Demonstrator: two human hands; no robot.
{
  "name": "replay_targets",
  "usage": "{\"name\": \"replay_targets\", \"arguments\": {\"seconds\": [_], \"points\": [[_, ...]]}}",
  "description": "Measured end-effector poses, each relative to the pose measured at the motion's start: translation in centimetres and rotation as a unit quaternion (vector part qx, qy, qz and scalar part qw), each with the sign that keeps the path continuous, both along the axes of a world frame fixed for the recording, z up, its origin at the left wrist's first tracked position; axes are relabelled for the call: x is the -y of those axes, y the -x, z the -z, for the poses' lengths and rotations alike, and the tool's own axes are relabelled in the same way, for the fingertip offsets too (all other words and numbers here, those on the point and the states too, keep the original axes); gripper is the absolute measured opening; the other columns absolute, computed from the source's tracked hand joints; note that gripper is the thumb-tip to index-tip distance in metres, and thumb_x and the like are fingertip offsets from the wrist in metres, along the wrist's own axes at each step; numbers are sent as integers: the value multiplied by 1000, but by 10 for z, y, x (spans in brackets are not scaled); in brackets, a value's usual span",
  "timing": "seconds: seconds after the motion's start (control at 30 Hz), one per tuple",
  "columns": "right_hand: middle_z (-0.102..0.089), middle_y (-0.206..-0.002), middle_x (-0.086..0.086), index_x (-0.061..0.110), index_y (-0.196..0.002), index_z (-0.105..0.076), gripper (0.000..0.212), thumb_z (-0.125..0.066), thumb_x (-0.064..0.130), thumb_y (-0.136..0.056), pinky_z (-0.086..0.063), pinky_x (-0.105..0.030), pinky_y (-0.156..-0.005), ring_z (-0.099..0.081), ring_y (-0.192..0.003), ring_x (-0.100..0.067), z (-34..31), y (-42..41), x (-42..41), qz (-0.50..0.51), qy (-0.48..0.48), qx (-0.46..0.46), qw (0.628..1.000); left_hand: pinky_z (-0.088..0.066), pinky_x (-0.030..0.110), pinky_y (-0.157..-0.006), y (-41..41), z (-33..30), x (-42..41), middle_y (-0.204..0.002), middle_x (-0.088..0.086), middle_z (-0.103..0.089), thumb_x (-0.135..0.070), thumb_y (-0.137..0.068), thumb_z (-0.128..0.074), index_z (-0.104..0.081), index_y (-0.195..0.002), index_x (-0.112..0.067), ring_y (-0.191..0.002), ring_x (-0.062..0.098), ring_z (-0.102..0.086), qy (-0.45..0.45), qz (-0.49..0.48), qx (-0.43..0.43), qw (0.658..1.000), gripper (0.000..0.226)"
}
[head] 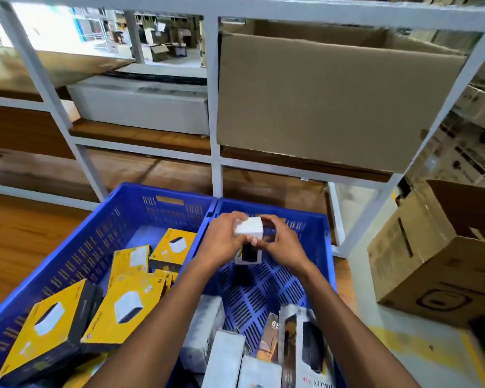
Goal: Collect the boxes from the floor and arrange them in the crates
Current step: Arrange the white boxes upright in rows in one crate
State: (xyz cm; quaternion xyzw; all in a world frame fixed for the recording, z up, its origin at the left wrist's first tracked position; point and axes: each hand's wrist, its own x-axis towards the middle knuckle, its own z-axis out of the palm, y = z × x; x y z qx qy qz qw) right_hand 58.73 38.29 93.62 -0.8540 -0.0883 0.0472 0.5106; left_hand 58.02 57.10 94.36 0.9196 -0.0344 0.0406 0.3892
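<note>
Two blue crates [163, 197] sit side by side; yellow boxes [129, 306] fill the nine o'clock one. Over the three o'clock crate, left hand [221, 242] and right hand [282, 247] both pinch a white box [248, 228].

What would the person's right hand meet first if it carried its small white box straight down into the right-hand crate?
Probably the bare slatted floor of the right blue crate. The right hand and left hand hold the small white box above an empty patch, though depth is uncertain.
</note>
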Motion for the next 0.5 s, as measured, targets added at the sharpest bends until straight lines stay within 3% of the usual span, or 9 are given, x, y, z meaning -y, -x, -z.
{"name": "replay_targets", "arguments": {"seconds": [0.07,0.13,0.3,0.37,0.5], "points": [[-68,-123,10,22,-135,-60,67,-91,34,-77,-59,-21,-85,-70,-90,6,10,-13,-3,6,5,-3,1000,-45,34,-99,-14,8,-2,-131,8,-64,-22,-86,-81,-64,-134,-20,-120,28,-61,-68,23,5,997,51],[-68,-123,10,18,-135,-61,68,-91,35,-76,-53,-19,-92,-66,-103,5,20,-25,-5,8,24,-3,1000,-46,39,-97,-27,15,-3,-129,8,-62,-18,-87,-78,-62,-135,-21,-118,31,-59,-126,42,-3,991,51],[-67,-127,5,15,-138,-59,53,-79,14,-89,-48,-24,-98,-62,-122,-11,45,-53,-9,2,74,-42,996,-49,48,-91,-51,28,5,-130,13,-54,-16,-87,-75,-51,-142,-22,-116,39,-56,-268,74,-16,960,60],[-69,-132,0,17,-138,-59,47,-72,13,-93,-49,-35,-105,-63,-126,-21,54,-59,-13,-5,113,-48,992,-52,52,-89,-53,37,11,-138,15,-48,-15,-89,-75,-44,-147,-20,-121,40,-52,-324,71,-29,943,66],[-66,-139,-4,19,-143,-57,49,-63,9,-95,-45,-40,-112,-57,-133,-26,62,-60,-21,-23,138,-66,988,-56,57,-88,-53,55,19,-146,16,-38,-9,-93,-67,-36,-151,-20,-125,43,-51,-358,34,-48,932,67]]}}
